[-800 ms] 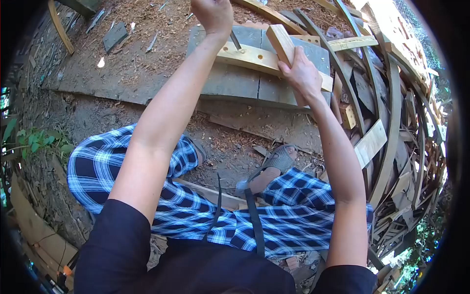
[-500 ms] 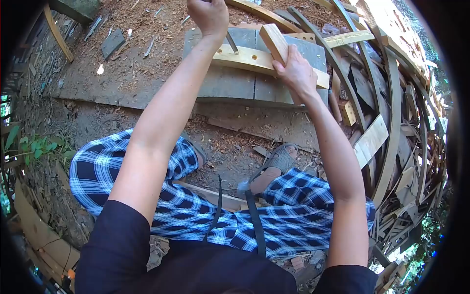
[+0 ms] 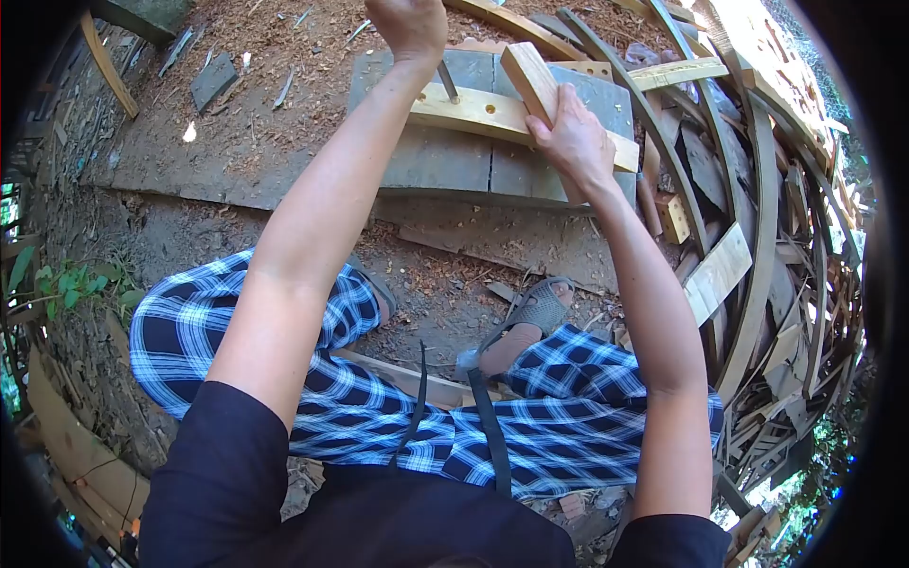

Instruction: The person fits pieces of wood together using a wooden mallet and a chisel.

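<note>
A pale wooden strip (image 3: 525,126) with round holes lies across grey concrete blocks (image 3: 426,161). My left hand (image 3: 412,26), curled closed and partly cut off by the top edge, is above the strip's left part. A slim metal rod (image 3: 447,81) slants down from beneath it, its lower end touching the strip between two holes. The rod's upper end and the grip on it are hidden. My right hand (image 3: 576,137) is wrapped round a squared wooden block (image 3: 528,78) that crosses over the strip at an angle, close to the strip's right end.
Long curved wooden slats (image 3: 760,227) and offcuts are heaped on the right. A holed wooden piece (image 3: 672,218) sits beside the concrete blocks. Wood shavings (image 3: 275,57) cover the ground behind. A dark flat fragment (image 3: 214,82) lies on the left. My sandalled foot (image 3: 525,327) is in front.
My left hand has shifted slightly right and down, and the rod stands a little steeper, its lower end slightly further left on the strip. My right hand and the block hold almost still.
</note>
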Tool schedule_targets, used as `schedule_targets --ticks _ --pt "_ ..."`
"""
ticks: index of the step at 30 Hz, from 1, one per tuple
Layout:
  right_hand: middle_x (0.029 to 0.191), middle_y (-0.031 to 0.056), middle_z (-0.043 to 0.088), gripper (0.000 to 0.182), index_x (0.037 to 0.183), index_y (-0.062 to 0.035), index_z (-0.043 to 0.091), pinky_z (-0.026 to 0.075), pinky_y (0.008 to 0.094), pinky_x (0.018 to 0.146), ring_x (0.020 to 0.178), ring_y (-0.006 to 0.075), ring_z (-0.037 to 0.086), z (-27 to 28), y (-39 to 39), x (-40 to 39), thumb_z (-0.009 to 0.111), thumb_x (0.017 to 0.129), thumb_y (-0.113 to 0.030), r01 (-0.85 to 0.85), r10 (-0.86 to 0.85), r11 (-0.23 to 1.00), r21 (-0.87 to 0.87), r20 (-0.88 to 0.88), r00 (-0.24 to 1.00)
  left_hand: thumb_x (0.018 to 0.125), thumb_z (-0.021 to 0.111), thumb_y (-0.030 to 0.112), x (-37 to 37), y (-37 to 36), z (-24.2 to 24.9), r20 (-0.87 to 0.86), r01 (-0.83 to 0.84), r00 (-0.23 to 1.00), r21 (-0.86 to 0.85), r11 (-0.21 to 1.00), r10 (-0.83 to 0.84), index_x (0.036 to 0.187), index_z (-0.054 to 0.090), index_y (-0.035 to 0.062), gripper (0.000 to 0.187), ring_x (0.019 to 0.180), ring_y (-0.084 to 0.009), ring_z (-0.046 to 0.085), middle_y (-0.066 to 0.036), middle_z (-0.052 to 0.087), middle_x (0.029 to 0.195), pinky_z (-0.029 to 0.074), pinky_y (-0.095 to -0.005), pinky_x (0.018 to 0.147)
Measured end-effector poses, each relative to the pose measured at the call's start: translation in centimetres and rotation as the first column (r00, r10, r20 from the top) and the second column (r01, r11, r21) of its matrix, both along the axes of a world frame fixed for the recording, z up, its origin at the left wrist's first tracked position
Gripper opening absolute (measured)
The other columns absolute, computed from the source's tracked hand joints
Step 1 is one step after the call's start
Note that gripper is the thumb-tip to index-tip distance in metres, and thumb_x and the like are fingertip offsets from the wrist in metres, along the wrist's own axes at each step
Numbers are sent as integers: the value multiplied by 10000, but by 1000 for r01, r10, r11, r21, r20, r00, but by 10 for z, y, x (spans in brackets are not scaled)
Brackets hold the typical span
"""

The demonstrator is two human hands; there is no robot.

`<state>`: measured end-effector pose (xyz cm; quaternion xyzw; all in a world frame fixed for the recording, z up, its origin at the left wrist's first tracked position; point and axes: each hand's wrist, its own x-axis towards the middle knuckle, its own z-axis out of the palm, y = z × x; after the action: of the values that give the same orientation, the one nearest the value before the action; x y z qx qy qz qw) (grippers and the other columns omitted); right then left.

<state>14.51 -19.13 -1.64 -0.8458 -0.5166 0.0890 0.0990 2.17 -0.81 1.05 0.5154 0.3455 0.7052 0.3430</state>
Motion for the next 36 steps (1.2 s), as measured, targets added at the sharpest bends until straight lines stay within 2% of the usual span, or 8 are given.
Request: schedule_targets --ticks 9,14,17,23,26,33,35,36 --pt "1136 223 649 541 1209 -53 443 489 501 903 1063 408 630 -1 -1 0 624 881 -444 1 -1 1000 -5 8 1000 951 668 277 -5 -13 5 100 140 986 -49 989 -134 936 539 35 275 532 -77 457 25 472 678 368 -257 461" --pt "1138 219 647 530 1203 -52 443 492 496 910 1071 400 628 -2 0 1 620 888 -440 -7 7 1000 -1 12 1000 955 667 270 -4 -13 1 9 8 1000 133 991 -9 940 544 31 270 587 -83 464 12 488 727 392 -262 509" --pt "1133 216 647 526 1201 -50 443 492 495 911 1074 396 627 -1 0 1 624 889 -433 -5 5 1000 -24 5 1000 951 670 280 -5 -18 3 -16 27 1000 11 1000 -27 949 551 19 287 621 -108 480 -1 512 752 414 -292 551" --pt "1132 212 645 525 1195 -49 447 493 494 905 1073 393 626 -1 -1 0 635 881 -425 -14 14 1000 5 17 1000 924 698 331 7 -6 -2 -141 -131 979 134 982 150 926 563 1 356 613 -169 518 -56 540 710 433 -364 569" --pt "1158 153 628 472 1169 -59 463 496 500 898 1081 364 608 3 -2 -5 660 863 -359 6 -6 1000 -22 -12 1000 918 703 341 12 -14 3 -139 -79 986 101 992 93 914 564 -2 370 614 -179 539 -81 555 701 435 -365 568" --pt "1153 158 621 480 1168 -55 474 499 499 887 1073 360 606 4 -5 -8 674 848 -352 2 -2 1000 -10 -20 1000 925 694 340 9 -22 4 -120 -96 987 81 992 105 932 566 -14 377 626 -212 564 -79 568 677 445 -372 588" --pt "1137 157 618 474 1155 -52 477 501 499 878 1055 362 605 0 -8 -8 683 839 -338 -24 25 997 71 -14 1000 932 682 341 4 -20 2 24 -164 986 168 972 162 865 554 30 343 506 -174 524 -34 531 605 407 -334 476" --pt "1145 167 595 520 1221 -51 469 493 489 894 1057 368 587 -1 -11 -8 699 830 -304 -46 49 993 108 -20 999 929 690 388 -7 -11 -13 62 120 990 70 990 -124 998 487 45 405 522 -108 563 -29 557 693 498 -270 492"
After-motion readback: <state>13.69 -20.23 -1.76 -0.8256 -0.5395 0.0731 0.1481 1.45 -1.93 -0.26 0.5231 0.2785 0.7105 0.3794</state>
